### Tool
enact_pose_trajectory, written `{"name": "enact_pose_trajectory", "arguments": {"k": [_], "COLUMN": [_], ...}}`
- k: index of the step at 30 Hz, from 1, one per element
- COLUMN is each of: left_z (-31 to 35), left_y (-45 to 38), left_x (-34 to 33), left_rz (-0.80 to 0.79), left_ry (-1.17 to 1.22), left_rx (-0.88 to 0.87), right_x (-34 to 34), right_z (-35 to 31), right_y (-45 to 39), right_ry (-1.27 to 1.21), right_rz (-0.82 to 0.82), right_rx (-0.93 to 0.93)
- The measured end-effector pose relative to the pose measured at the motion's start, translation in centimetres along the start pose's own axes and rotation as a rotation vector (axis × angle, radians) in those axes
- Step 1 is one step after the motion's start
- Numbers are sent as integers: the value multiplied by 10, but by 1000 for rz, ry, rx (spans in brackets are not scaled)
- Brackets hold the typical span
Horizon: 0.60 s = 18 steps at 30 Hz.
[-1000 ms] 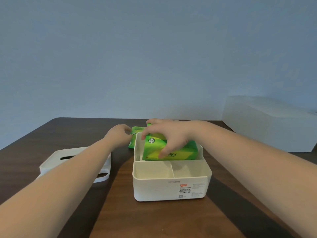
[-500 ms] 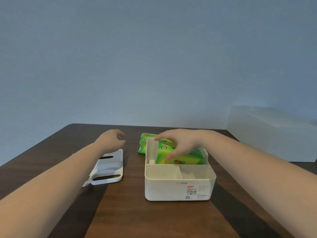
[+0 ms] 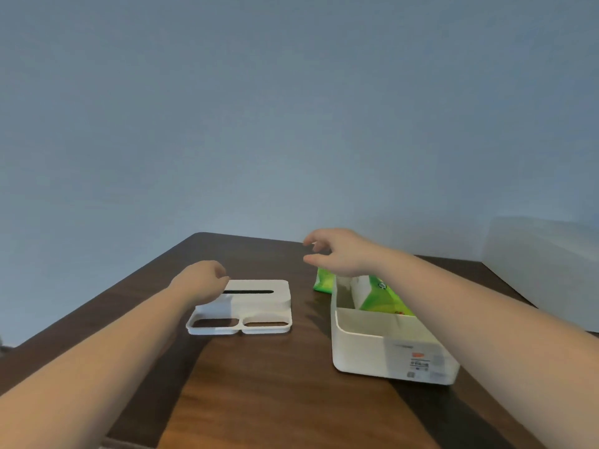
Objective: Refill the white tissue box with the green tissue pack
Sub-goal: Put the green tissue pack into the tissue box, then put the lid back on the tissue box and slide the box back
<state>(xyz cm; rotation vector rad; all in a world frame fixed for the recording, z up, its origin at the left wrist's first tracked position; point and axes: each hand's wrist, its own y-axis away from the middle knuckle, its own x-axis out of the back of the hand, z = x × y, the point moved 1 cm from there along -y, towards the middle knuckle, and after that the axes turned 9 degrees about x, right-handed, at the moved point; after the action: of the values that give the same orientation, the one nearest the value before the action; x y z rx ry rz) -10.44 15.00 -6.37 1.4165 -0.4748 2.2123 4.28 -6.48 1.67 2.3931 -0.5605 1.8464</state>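
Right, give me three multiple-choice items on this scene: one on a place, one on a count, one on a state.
1. Where does the white lid lie?
A. on the box
B. on the table, left of the box
C. in the right hand

2. How many green tissue packs show?
A. one
B. two
C. four

3. What is the right hand doing?
A. hovering open, holding nothing
C. lifting the box
B. gripping the lid

Answers:
1 B, it lies flat on the table beside the white box.
2 B, one pack in the box, another behind it.
3 A, its fingers are spread above the box.
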Motion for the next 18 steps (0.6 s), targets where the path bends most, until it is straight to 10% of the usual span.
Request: {"name": "enact_pose_trajectory", "arguments": {"k": [18], "left_z": [-39], "left_y": [-16], "left_x": [-28], "left_rz": [-52], "left_ry": [214], "left_rx": [181], "right_x": [-93], "right_z": [-26], "right_y": [-80], "right_ry": [26], "right_rz": [-316], "right_rx": [-338]}}
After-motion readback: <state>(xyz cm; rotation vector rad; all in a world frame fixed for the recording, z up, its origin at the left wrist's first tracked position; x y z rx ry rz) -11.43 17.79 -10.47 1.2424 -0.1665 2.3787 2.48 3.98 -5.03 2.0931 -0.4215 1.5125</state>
